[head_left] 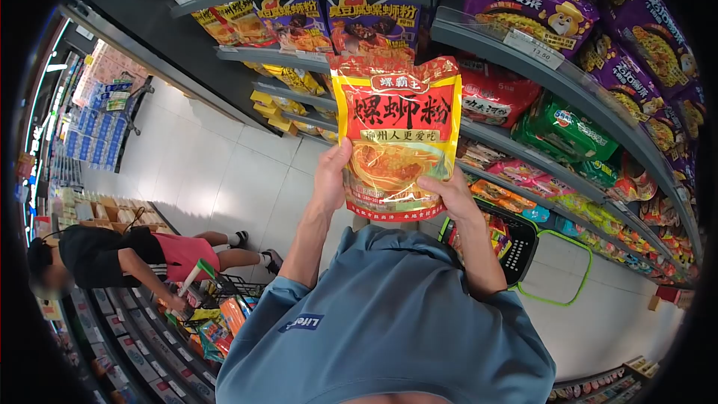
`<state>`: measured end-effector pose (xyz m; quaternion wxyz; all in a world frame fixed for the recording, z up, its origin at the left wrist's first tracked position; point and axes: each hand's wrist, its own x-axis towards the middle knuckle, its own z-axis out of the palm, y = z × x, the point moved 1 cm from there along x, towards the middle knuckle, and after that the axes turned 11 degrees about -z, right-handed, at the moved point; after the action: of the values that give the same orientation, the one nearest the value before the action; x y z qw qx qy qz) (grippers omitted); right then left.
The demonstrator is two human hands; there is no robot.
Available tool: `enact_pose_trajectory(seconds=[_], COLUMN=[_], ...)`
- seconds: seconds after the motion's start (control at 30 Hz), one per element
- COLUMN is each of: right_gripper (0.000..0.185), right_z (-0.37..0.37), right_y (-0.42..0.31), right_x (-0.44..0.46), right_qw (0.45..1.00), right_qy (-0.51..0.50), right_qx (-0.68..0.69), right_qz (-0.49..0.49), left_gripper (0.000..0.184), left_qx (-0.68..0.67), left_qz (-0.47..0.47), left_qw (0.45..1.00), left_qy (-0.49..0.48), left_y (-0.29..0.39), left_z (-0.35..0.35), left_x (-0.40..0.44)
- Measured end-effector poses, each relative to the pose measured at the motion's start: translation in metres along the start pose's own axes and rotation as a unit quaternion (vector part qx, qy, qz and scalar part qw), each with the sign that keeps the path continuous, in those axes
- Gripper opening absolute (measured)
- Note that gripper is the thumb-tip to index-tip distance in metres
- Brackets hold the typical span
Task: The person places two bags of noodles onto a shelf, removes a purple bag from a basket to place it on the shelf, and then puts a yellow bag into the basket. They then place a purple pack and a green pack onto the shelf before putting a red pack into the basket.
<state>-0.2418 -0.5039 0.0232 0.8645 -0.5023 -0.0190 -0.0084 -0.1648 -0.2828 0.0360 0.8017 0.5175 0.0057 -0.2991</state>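
A red and yellow noodle packet (pixel 396 135) is held upright in front of my chest, its printed front towards me. My left hand (pixel 330 176) grips its left edge, with the fingers hidden behind it. On the lower right side, my right hand (pixel 452 193) holds the packet, thumb on the front. Below my right forearm, partly covered by it, a black basket (pixel 526 248) with a green handle frame contains colourful packets.
Shelves of noodle packs (pixel 531 0) curve across the top and right. At the lower left, another person (pixel 112 254) stands by a shopping cart (pixel 224 292) with goods. Blue stacked boxes (pixel 97 131) stand at the far left beyond the tiled floor (pixel 194 157).
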Motion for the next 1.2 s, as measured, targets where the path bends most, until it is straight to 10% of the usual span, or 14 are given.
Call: enact_pose_trajectory(seconds=[1.2], right_gripper=[0.055], right_z=[0.055], right_y=[0.019], right_x=[0.053], right_qw=[0.999], right_qy=[0.023], right_qx=[-0.03], right_qz=[-0.004], left_gripper=[0.046], left_qx=[-0.04], left_qz=[-0.009], left_qw=[0.998], left_qy=[0.041], left_y=[0.047], left_z=[-0.055], left_x=[0.011])
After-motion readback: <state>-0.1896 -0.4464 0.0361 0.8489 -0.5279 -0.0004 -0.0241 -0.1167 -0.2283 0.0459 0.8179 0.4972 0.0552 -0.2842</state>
